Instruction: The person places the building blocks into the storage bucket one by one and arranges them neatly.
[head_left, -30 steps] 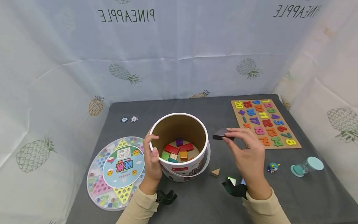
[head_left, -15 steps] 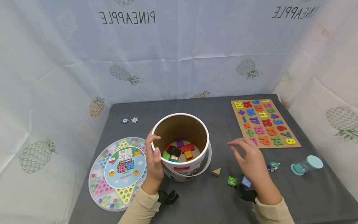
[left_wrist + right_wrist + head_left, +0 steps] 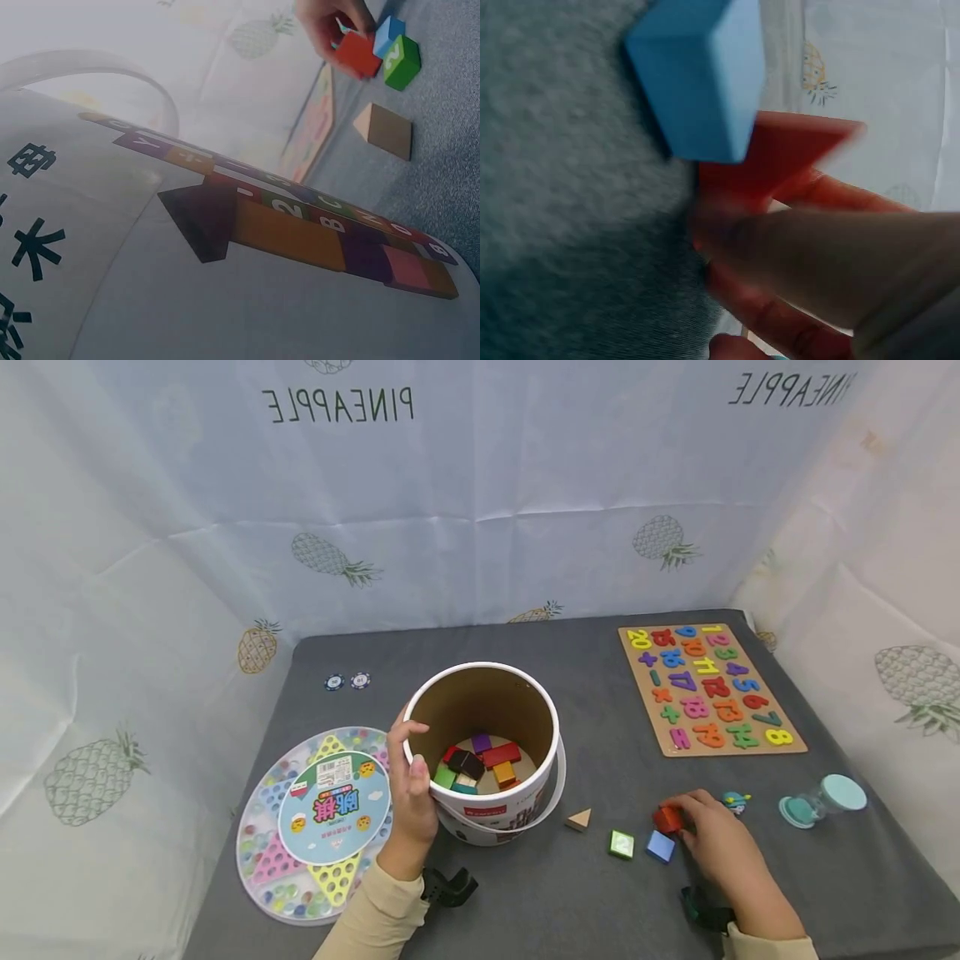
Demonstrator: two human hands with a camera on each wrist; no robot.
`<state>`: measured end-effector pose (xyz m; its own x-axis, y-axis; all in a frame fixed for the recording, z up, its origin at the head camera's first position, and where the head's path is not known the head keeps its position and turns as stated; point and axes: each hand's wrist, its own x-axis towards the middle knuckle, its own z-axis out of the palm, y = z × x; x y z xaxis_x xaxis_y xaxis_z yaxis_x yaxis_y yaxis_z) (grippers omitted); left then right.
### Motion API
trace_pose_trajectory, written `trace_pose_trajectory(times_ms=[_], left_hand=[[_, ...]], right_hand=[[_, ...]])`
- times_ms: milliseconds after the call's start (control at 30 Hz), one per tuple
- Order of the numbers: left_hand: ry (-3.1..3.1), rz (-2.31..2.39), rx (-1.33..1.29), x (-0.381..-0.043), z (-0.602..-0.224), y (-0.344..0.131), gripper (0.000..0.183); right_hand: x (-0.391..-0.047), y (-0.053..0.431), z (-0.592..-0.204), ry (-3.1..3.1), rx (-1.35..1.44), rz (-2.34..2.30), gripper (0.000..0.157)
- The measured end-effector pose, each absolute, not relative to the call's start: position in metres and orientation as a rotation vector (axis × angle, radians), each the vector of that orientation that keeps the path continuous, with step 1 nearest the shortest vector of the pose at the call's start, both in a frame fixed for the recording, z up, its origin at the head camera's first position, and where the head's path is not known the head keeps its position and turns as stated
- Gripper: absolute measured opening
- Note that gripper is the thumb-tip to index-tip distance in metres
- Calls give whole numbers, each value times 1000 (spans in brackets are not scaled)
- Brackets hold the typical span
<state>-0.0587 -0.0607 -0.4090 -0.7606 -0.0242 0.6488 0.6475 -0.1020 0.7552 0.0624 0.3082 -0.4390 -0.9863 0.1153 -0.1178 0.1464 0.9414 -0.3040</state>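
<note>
Far left on the counter (image 3: 570,910), one round game board (image 3: 336,882) with a blue label over its middle, and two chips (image 3: 360,681) side by side behind it.

Next along, the left hand (image 3: 412,802) has its grip curled over the rim of one white bucket (image 3: 487,812), which stands upright. And inside? One purple block (image 3: 481,742), one black block (image 3: 470,766), one green block (image 3: 445,776) and two red pieces in sight; orange, pale and teal ones lie there too, partly hidden, so there's no sure total.

On the counter just right of the bucket: one wooden triangular block (image 3: 578,820), then one green block (image 3: 621,844), then one blue block (image 3: 660,847).

And here's the right hand (image 3: 723,847), its grip narrow, thumb and fingers pinching one red block (image 3: 667,819) right by the blue one! Whether the red block is clear of the cloth, can't tell.

Behind, one number board (image 3: 741,706) packed with coloured figures; just beyond the hand, one small blue toy (image 3: 735,802), partly hidden; far right, one hourglass (image 3: 842,793) with teal ends, lying over.
</note>
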Motion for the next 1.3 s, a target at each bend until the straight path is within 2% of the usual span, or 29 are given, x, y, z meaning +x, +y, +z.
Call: trace_pose_trajectory(times_ms=[133, 267, 433, 533, 633, 767, 900, 1033, 1167, 1300], left_hand=[[-1714, -1926, -676, -58, -408, -62, 46], [-1713, -1936, -675, -56, -406, -64, 46], [-1711, -1953, -692, -56, -405, -61, 47], [-1709, -1971, -706, -58, -404, -59, 47], [-1714, -1977, -710, -59, -405, -57, 46], [-1726, -1959, -699, -57, -406, -57, 47], [-1734, -1923, -658, -55, -406, -62, 47], [-1726, -1918, -627, -54, -405, -68, 48], [-1702, -1888, -619, -55, -405, -72, 46], [-1686, -1840, -623, -57, -405, -74, 44]], right_hand=[[54, 302, -431, 3076, 286, -527, 43], [41, 271, -399, 3295, 295, -776, 51], [22, 206, -345, 3508, -112, -1205, 61], [8, 175, -327, 3471, -397, -1241, 68], [0, 159, -322, 3428, -504, -1200, 65], [8, 171, -333, 3460, -391, -1231, 54], [26, 207, -360, 3385, -76, -1040, 42], [45, 246, -394, 3031, 89, -645, 44], [56, 268, -422, 2794, 152, -541, 49], [57, 269, -436, 2868, 237, -598, 38]])
